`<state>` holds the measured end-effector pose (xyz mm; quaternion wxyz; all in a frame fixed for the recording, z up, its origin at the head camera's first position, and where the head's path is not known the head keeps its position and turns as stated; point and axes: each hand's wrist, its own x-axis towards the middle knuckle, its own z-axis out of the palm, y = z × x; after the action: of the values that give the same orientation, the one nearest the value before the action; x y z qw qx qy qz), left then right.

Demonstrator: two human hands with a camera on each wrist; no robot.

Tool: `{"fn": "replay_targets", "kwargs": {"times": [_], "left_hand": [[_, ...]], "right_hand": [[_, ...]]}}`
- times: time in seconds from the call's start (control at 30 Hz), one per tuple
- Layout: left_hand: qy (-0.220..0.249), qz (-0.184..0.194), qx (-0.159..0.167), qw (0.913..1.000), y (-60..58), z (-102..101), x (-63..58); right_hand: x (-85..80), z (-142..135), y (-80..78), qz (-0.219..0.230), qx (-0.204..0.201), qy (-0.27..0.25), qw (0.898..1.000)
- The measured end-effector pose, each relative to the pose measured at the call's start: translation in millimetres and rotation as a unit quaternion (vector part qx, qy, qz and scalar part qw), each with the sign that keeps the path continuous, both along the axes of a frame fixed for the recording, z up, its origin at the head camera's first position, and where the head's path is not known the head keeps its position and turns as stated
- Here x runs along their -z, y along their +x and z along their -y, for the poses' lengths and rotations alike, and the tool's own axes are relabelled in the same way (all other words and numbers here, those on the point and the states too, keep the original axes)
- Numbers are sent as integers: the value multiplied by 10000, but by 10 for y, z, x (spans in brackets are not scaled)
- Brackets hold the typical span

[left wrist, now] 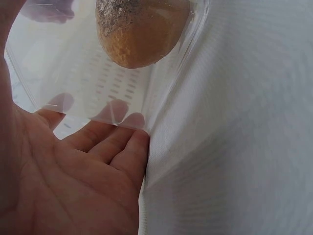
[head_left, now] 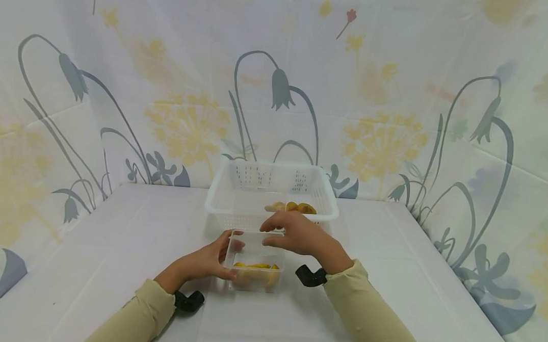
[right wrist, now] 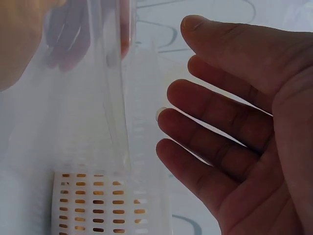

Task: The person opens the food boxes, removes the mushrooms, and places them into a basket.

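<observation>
A clear plastic container (head_left: 257, 285) stands on the white-covered table with several yellow-brown, potato-like lumps (head_left: 256, 266) inside. My left hand (head_left: 208, 260) holds it by the left side, thumb at the front and fingers toward the back. Through the clear wall in the left wrist view, one lump (left wrist: 142, 36) shows rough greyish skin. Over the container's back right corner hovers my right hand (head_left: 299, 233), its fingers spread, with nothing in it. The right wrist view shows its fingertips (right wrist: 168, 147) apart from the container wall (right wrist: 110, 98).
Behind the container stands a white perforated basket (head_left: 240, 210) with several more yellow-brown lumps (head_left: 304, 208) at its right side. A flower-printed cloth (head_left: 378, 94) hangs round the back and sides. Each wrist wears a black device (head_left: 310, 276).
</observation>
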<state>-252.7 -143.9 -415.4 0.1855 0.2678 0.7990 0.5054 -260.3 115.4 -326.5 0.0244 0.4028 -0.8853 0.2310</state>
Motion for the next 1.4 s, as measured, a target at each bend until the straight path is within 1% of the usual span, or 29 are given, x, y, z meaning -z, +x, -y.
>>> {"fn": "replay_targets", "kwargs": {"times": [0.27, 0.37, 0.5, 0.67, 0.77, 0.9, 1.07, 1.23, 1.4], "left_hand": [[-94, -39, -38, 9999, 0, 4, 0], [-101, -40, -39, 9999, 4, 4, -3], [-60, -19, -18, 10000, 7, 2, -6], [-11, -22, 9, 10000, 3, 2, -4], [-21, -31, -8, 10000, 2, 3, -6], [-22, -57, 3, 10000, -3, 8, 0], [-46, -98, 8, 9999, -14, 12, 24], [-146, -77, -47, 9999, -20, 13, 31], [-148, -57, -56, 9999, -16, 14, 19]], "right_hand": [[26, 48, 33, 218, -216, 453, 9985], [30, 68, 48, 324, -350, 496, 9976], [42, 87, 58, 358, -549, 534, 9964], [62, 113, 67, 372, -658, 657, 9950], [65, 125, 85, 465, -723, 694, 9939], [88, 138, 95, 594, -784, 757, 9923], [137, 148, 85, 680, -882, 701, 9913], [160, 155, 83, 603, -857, 793, 9913], [158, 168, 77, 529, -786, 895, 9915]]}}
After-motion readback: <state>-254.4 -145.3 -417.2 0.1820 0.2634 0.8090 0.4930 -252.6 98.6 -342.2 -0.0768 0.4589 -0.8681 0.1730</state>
